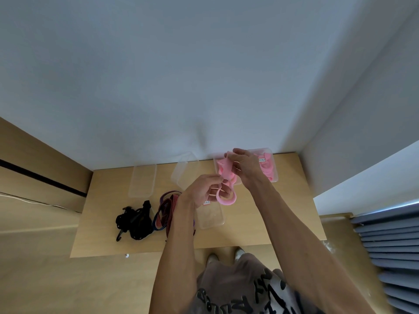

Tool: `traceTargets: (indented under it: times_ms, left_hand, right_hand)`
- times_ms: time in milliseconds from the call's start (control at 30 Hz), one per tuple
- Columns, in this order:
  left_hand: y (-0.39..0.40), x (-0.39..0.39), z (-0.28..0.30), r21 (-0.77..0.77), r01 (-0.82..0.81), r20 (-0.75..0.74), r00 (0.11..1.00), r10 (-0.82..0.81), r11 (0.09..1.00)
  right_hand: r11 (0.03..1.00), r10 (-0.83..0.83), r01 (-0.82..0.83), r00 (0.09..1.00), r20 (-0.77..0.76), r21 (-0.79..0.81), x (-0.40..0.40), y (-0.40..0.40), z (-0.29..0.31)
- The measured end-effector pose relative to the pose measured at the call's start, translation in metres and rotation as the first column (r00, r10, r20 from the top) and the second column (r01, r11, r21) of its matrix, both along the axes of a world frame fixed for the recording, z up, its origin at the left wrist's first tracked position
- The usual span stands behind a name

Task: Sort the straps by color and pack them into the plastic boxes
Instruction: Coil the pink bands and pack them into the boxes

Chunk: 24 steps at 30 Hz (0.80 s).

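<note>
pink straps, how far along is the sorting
Some pink straps already lie in the far right box. Both hands, left hand and right hand, hold another pink strap above the table. The black straps and the striped straps remain unpacked beside empty clear boxes.

Clear glossy plastic boxes [142, 181] sit on a matt, pale wood-look table [260, 223]; the pink strap [223, 172] looks soft and matt.

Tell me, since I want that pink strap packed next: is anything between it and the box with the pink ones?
Nothing visible. Both hands, left and right, hold the pink strap right beside the pink box, which is open, with no lid on it.
</note>
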<state>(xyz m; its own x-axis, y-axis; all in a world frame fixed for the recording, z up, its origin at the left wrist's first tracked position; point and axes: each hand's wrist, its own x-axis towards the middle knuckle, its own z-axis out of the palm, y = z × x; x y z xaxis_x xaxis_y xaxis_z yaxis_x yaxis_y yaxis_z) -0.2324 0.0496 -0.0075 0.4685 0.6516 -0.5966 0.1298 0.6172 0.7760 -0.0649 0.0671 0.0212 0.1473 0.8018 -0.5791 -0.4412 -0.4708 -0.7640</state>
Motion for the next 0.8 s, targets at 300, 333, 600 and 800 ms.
traceTargets:
  times_ms: [300,333,600,800]
  left_hand:
    - [-0.01,0.004,0.003,-0.145,-0.191,0.105,0.973,0.207,0.971]
    - [-0.011,0.005,0.002,-0.151,-0.24,0.076,0.964,0.253,0.959]
    - [-0.001,0.009,0.005,-0.162,-0.431,0.019,0.898,0.439,0.888]
    - [0.003,0.011,0.004,-0.034,-0.548,0.003,0.836,0.548,0.836]
  right_hand:
    - [0.993,0.019,-0.044,0.976,0.218,0.108,-0.004,0.0,-0.005]
    - [0.991,0.036,-0.06,0.98,0.198,0.116,-0.004,0.0,-0.005]
    - [0.952,0.199,-0.26,0.927,0.318,0.163,-0.014,-0.015,-0.008]
    - [0.923,0.297,-0.358,0.896,0.329,0.14,-0.012,-0.026,-0.002]
